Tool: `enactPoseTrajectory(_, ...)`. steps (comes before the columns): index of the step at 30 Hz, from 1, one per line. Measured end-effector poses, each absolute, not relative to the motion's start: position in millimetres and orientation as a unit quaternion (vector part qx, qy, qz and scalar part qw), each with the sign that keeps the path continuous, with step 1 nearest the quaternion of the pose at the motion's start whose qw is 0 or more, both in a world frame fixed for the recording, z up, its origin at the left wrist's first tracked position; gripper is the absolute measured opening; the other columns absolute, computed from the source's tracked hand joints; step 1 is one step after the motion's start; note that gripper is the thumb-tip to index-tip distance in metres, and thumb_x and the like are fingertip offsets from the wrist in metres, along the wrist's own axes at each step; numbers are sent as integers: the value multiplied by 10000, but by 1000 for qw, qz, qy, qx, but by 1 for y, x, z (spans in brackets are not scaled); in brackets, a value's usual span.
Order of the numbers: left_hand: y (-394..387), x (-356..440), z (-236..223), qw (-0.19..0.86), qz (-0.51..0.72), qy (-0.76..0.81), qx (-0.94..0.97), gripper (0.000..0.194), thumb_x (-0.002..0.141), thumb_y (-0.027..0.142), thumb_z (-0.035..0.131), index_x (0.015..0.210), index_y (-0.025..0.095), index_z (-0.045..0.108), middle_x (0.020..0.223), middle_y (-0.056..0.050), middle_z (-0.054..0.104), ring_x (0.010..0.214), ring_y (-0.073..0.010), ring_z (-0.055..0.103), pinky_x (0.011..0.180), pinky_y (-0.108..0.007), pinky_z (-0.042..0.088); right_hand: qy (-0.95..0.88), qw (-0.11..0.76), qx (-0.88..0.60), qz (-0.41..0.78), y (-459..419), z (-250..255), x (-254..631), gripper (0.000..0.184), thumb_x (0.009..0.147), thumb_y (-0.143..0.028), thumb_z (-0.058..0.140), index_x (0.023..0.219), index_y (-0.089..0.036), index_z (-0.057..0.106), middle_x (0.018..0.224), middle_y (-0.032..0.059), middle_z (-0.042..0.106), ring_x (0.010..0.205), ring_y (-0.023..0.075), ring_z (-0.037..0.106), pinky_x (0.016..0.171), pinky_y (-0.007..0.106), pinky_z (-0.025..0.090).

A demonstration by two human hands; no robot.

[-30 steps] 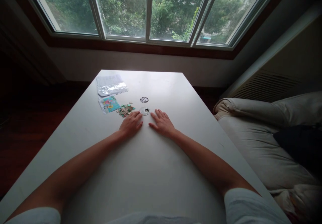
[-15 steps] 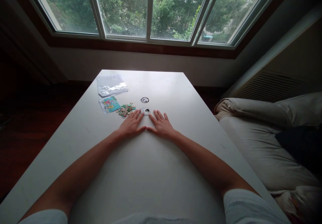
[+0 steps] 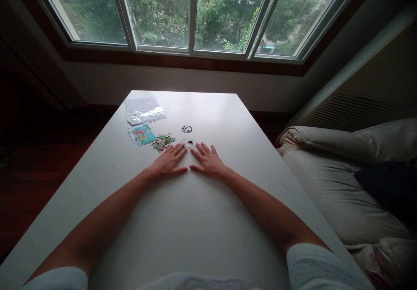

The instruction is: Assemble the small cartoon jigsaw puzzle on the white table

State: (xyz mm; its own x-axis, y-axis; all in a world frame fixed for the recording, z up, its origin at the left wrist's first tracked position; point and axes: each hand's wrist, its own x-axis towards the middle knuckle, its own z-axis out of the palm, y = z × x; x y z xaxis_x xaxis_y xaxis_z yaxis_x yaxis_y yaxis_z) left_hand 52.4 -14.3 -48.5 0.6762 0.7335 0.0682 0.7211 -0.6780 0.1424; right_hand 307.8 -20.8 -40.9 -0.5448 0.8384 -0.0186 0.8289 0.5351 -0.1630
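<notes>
My left hand (image 3: pixel 167 160) lies flat on the white table (image 3: pixel 189 229), fingers stretched forward and holding nothing. Just beyond its fingertips is a heap of small jigsaw puzzle pieces (image 3: pixel 163 142), mostly green and tan. My right hand (image 3: pixel 209 161) also rests flat with fingers spread and nothing in it. A round fitting with a dark opening (image 3: pixel 188 144) sits in the tabletop between the fingertips of both hands. Behind it lies a second round fitting (image 3: pixel 186 129). Left of the pieces is a colourful picture card (image 3: pixel 143 135), seemingly in a clear wrapper.
A clear plastic bag with papers (image 3: pixel 145 109) lies at the table's far left corner. On the right, a pale sofa (image 3: pixel 329 185) with a dark item (image 3: pixel 387 185) on it stands along the table's edge. A window (image 3: pixel 192 16) is beyond the far end.
The two thumbs have drawn slightly apart from each other. Otherwise both hands stay flat in nearly the same place, and the view has shifted very slightly.
</notes>
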Motion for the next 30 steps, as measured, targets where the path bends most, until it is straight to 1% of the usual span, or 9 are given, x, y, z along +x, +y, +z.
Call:
enactPoseTrajectory(3, -16, 51, -44, 56, 51, 397, 914, 903, 929, 781, 340, 1642, 256, 166, 1709, -66, 70, 1579, -301, 74, 1285, -484, 77, -879, 17, -472, 71, -22, -37, 308, 920, 893, -839, 294, 1636, -310, 175, 1715, 76, 63, 1579, 345, 43, 1240, 617, 14)
enactPoseTrajectory(8, -17, 48, -38, 70, 42, 382, 920, 981, 877, 827, 398, 1646, 290, 112, 1710, -66, 29, 1577, -336, 55, 1277, -507, 85, -888, 9, -453, 78, -23, -34, 310, 983, 855, -875, 324, 1640, -312, 143, 1713, 87, 45, 1577, 359, 32, 1229, 645, 16)
enactPoseTrajectory(14, -16, 47, -37, 73, 39, 366, 927, 986, 878, 820, 413, 1646, 302, 77, 1711, -59, 24, 1576, -339, 52, 1274, -515, 75, -890, 8, -450, 78, -24, -35, 311, 978, 858, -877, 310, 1640, -318, 131, 1713, 88, 39, 1578, 355, 37, 1227, 652, 15)
enactPoseTrajectory(20, -21, 46, -42, 59, 40, 372, 926, 926, 917, 789, 367, 1646, 292, 87, 1711, -68, 33, 1575, -345, 59, 1267, -536, 64, -888, 2, -453, 79, -24, -36, 309, 952, 886, -855, 273, 1642, -293, 136, 1711, 102, 25, 1580, 348, 9, 1223, 661, 17)
enactPoseTrajectory(26, -22, 47, -41, 63, 49, 372, 925, 925, 906, 787, 397, 1644, 305, 118, 1711, -67, 62, 1572, -349, 91, 1266, -547, 81, -898, 6, -431, 84, -29, -35, 311, 965, 884, -851, 306, 1644, -298, 90, 1709, 107, 2, 1580, 346, 4, 1226, 651, 12)
enactPoseTrajectory(30, -22, 48, -38, 67, 49, 371, 925, 923, 906, 789, 395, 1644, 307, 123, 1711, -67, 64, 1571, -349, 94, 1266, -551, 92, -896, 9, -438, 79, -31, -35, 312, 953, 885, -850, 305, 1643, -309, 102, 1710, 97, 21, 1581, 339, 19, 1233, 637, 11)
